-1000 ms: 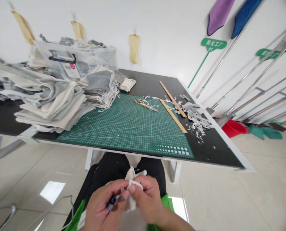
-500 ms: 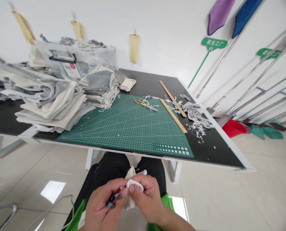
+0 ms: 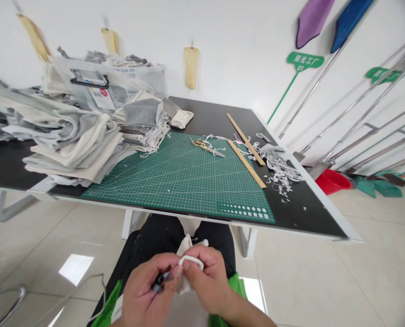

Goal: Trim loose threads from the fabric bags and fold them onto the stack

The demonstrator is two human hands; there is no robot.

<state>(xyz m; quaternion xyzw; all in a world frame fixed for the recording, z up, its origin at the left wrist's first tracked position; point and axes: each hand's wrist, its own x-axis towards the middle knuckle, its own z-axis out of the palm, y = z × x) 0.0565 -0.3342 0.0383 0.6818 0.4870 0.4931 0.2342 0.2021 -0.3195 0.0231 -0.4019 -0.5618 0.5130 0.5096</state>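
Observation:
Over my lap, both hands meet at a piece of cream fabric (image 3: 185, 245). My left hand (image 3: 144, 284) pinches its folded edge between thumb and fingers. Tucked in that same hand is a small dark tool with a clear part (image 3: 160, 281); its kind is mostly hidden by the fingers. From the other side, my right hand (image 3: 209, 277) grips the fabric with thumb and forefinger, where the edge bulges in a small white loop. The fabric's lower part hangs down between the hands.
Ahead, a green cutting mat (image 3: 175, 181) on the black table (image 3: 311, 218) bears gold-handled scissors (image 3: 207, 147). Two wooden rulers (image 3: 246, 163) lie by grey and white scraps (image 3: 284, 165). Stacked fabric (image 3: 76, 150) and a clear bin (image 3: 148, 79) stand left; a red bucket (image 3: 333, 181) is right.
My hands keep nearly the same hold on the fabric, with only a slight shift of the fingers. The whole view has moved very slightly.

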